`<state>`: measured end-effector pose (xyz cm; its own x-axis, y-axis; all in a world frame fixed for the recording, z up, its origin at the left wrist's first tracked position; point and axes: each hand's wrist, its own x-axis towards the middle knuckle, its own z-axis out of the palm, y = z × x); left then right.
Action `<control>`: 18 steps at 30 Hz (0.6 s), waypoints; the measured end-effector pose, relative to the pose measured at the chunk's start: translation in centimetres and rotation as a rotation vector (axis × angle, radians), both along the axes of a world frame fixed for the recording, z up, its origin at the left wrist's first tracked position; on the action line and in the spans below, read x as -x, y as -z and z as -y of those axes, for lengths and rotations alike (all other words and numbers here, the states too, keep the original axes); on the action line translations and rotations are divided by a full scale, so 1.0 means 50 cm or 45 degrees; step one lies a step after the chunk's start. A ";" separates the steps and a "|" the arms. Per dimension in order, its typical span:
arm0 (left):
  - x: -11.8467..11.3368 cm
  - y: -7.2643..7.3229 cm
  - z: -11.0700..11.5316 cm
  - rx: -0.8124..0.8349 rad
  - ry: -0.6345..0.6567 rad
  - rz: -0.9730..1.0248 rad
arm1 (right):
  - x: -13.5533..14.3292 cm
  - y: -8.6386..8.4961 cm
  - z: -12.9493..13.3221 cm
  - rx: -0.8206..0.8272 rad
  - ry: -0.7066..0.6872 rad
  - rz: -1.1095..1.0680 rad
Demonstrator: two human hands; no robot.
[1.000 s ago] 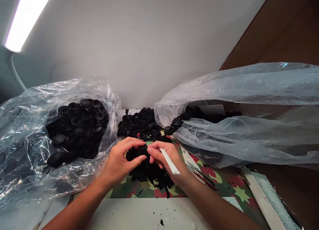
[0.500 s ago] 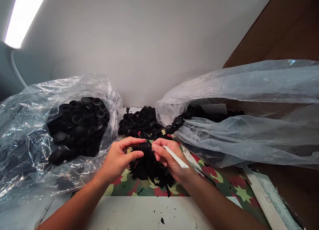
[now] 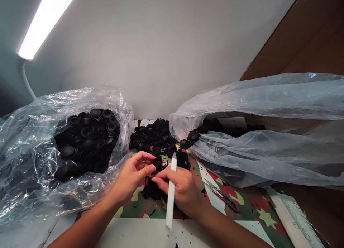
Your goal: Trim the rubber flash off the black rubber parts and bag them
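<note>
In the middle of the head view, my left hand (image 3: 134, 174) is closed on a black ribbed rubber part (image 3: 157, 165), held between thumb and fingers. My right hand (image 3: 186, 190) is closed too, and a white pen-shaped tool (image 3: 171, 198) lies across it with its narrow tip pointing away from me. The right thumb and forefinger press together just below the rubber part; whether they pinch a strip of it I cannot tell. Beneath both hands lies a heap of black scraps (image 3: 152, 190), partly covered by them.
A clear plastic bag (image 3: 120, 108) of black ribbed parts stands at left. Behind my hands is a pile of black pieces (image 3: 150, 133). Another plastic bag (image 3: 242, 151) lies open at right, near tweezers (image 3: 223, 196) on the patterned cloth (image 3: 258, 208). A lamp (image 3: 45, 25) shines upper left.
My right hand has dropped slightly and turned, swinging the white tool from slanting rightwards to nearly upright in view. The rubber part has tilted in my left hand. The whole view has shifted a little.
</note>
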<state>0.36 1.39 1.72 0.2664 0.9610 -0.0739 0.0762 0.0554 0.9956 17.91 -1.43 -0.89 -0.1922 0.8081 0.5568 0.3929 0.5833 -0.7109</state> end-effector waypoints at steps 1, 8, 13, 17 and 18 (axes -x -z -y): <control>0.004 -0.003 -0.002 -0.033 0.008 -0.028 | -0.009 -0.002 -0.004 -0.042 0.051 -0.001; 0.014 -0.015 0.007 -0.461 0.314 -0.454 | -0.045 -0.012 -0.047 0.025 -0.204 0.133; 0.018 -0.016 0.009 -0.693 0.365 -0.569 | -0.028 0.025 -0.061 0.066 -0.202 0.368; 0.023 -0.014 0.006 -0.717 0.352 -0.607 | -0.028 0.024 -0.071 -0.045 -0.127 0.509; 0.023 -0.011 0.005 -0.721 0.353 -0.602 | -0.029 0.019 -0.072 -0.081 -0.113 0.569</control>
